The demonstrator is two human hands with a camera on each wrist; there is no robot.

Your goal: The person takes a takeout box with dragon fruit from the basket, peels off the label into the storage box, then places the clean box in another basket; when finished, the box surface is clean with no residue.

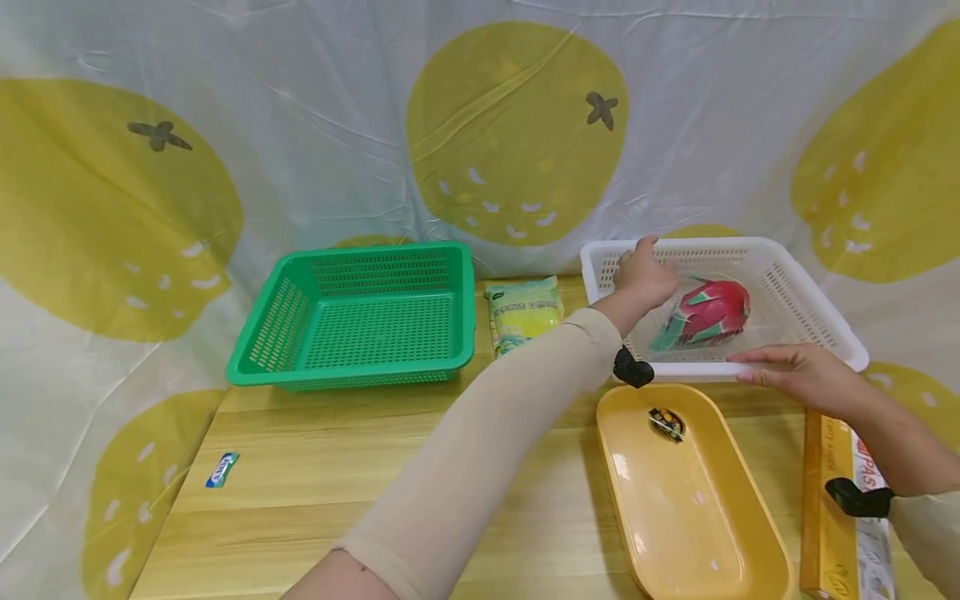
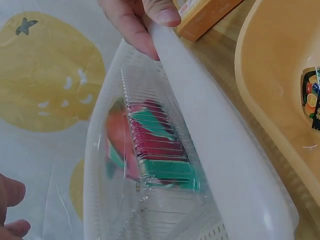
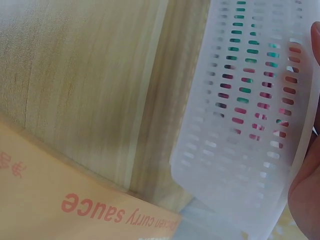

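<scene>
A white plastic basket (image 1: 821, 310) stands at the back right. Inside it lies a clear plastic box (image 2: 145, 210) around a dragon fruit (image 1: 716, 310), red with green. My left hand (image 1: 645, 279) hovers over the basket's left side. Its fingertips (image 2: 12, 192) show in the left wrist view, apart from the basket, with nothing between them. Thumb and fingers of my right hand (image 1: 806, 375) pinch the basket's front rim. In the right wrist view, the slotted outer wall of the basket stands beside the right hand (image 3: 306, 195).
A green basket (image 1: 352, 367) stands at the back left, with a yellow-green packet (image 1: 525, 310) to its right. In front of the white basket is an orange tray (image 1: 690, 500). A curry sauce box (image 1: 831, 500) lies right of it. One small wrapper (image 1: 222, 470) lies at left.
</scene>
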